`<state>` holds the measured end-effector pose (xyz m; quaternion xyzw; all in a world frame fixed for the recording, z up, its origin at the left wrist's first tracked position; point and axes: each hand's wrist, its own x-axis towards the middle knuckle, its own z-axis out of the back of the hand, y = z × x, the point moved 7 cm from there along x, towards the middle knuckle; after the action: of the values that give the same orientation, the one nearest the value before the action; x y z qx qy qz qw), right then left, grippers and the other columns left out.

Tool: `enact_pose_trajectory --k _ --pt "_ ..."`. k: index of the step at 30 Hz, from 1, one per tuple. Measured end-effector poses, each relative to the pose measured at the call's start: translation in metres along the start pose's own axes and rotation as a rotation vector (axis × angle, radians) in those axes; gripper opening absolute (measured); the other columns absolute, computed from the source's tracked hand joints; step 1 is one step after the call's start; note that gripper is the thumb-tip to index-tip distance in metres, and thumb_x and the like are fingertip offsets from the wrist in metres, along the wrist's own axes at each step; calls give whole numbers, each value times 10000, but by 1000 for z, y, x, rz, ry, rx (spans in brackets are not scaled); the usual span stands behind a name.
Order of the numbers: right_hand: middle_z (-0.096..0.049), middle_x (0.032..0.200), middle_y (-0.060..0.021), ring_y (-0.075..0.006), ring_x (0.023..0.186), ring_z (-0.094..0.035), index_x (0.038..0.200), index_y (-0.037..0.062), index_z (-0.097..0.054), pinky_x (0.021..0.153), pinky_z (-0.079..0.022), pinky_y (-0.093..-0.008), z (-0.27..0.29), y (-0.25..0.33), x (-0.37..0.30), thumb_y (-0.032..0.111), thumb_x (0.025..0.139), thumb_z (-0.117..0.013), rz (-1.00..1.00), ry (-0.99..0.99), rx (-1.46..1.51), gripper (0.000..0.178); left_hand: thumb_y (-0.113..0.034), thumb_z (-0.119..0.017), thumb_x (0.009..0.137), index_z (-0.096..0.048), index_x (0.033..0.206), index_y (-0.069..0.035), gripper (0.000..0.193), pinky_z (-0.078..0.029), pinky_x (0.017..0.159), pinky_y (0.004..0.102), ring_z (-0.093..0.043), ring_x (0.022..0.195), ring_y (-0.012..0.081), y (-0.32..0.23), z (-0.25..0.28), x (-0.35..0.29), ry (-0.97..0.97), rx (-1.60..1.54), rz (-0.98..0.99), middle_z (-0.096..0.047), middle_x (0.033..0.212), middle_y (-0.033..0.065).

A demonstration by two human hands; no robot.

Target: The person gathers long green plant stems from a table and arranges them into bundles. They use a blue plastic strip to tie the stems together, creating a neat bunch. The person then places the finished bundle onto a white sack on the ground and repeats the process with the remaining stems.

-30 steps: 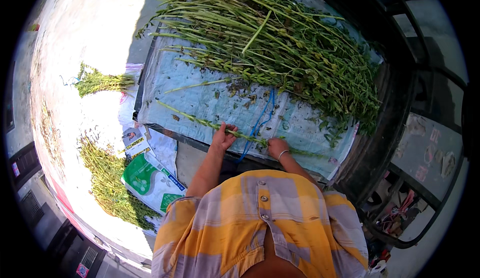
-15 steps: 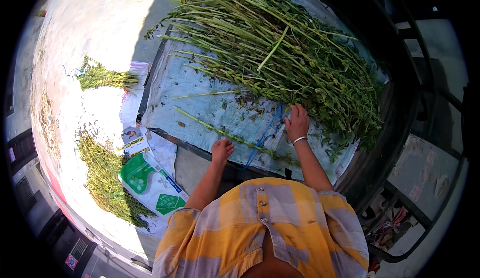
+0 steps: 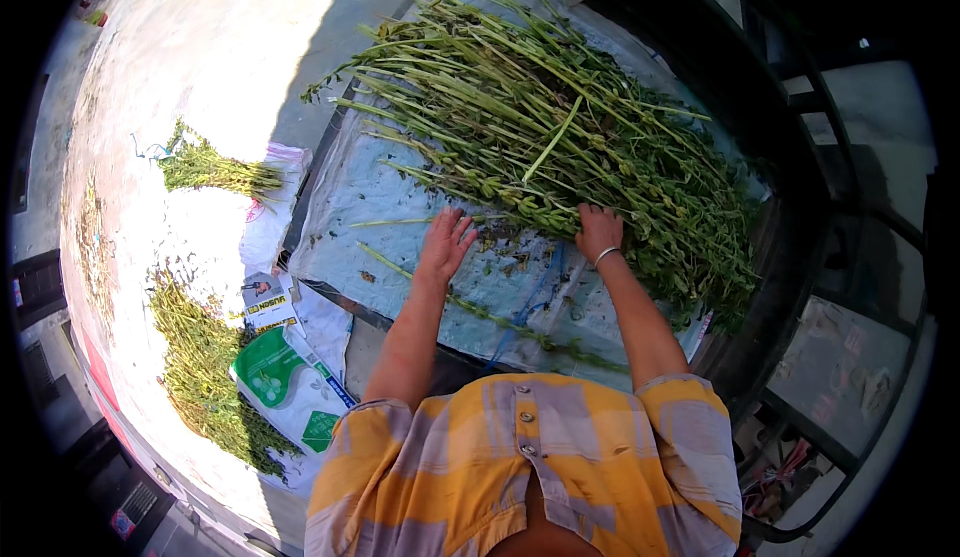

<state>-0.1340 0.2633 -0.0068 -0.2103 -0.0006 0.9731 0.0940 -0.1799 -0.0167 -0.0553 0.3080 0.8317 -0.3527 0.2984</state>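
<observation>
The large, tangled pile of long green stalks with leaves and plump pods (image 3: 560,137) lies at one o'clock from the middle of the view, upon a creased, pale blue sheet (image 3: 345,187). The right hand (image 3: 600,229), which wears a thin pale bracelet (image 3: 607,254), is at the lower edge of this pile, between two and three o'clock. Its fingers are bent among the stalks, but I cannot tell whether they grasp one or only touch. The left hand (image 3: 447,245) is just beside the middle, toward ten o'clock; its fingers are spread and released, with nothing visible in them.

One thin, single green stalk (image 3: 480,311) lies apart, toward six o'clock, and passes under the left forearm (image 3: 410,342). A thin blue cord (image 3: 528,309) crosses it.

In my judgement, a strong pull at the pile's edge could drag neighbouring stalks too, because their leaves and branches are interlaced. Pods could also break off, if they are squeezed or torn sideways. The single stalk could be pushed by the left forearm, which is so near above it, or become caught in the loose cord.
</observation>
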Motion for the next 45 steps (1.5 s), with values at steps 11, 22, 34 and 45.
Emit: enact_pose_trajectory --k 11,22,34,45 --pt "-519 944 -90 -295 924 -506 964 95 -525 814 -403 -425 73 -28 -102 59 583 -730 68 -338 356 434 -372 -623 829 -470 1174 -84 475 -478 798 378 -578 900 161 -51 -115 -47 297 34 -143 -600 982 34" --pt "-536 879 -58 -300 855 -513 867 115 -530 665 -474 -411 136 -22 -169 -7 502 -744 125 -450 437 441 -424 -724 709 -536 1091 -91 541 -501 711 303 -555 912 180 -44 -82 -168 414 24 -487 -561 980 66" --pt "-555 854 -48 -277 862 -528 866 107 -540 670 -487 -393 64 17 -241 84 595 -710 218 -177 416 321 -626 -646 643 -354 1263 -92 868 -458 851 413 -531 957 225 36 -2 -135 101 -227 -88 -450 1233 183" --pt "-450 1241 -111 -322 1099 -460 1030 115 -578 895 -442 -425 -115 8 -204 47 724 -644 72 205 305 320 -624 -545 759 -459 1159 -126 644 -460 705 316 -541 876 182 135 117 -111 -247 -153 143 -555 1049 47"
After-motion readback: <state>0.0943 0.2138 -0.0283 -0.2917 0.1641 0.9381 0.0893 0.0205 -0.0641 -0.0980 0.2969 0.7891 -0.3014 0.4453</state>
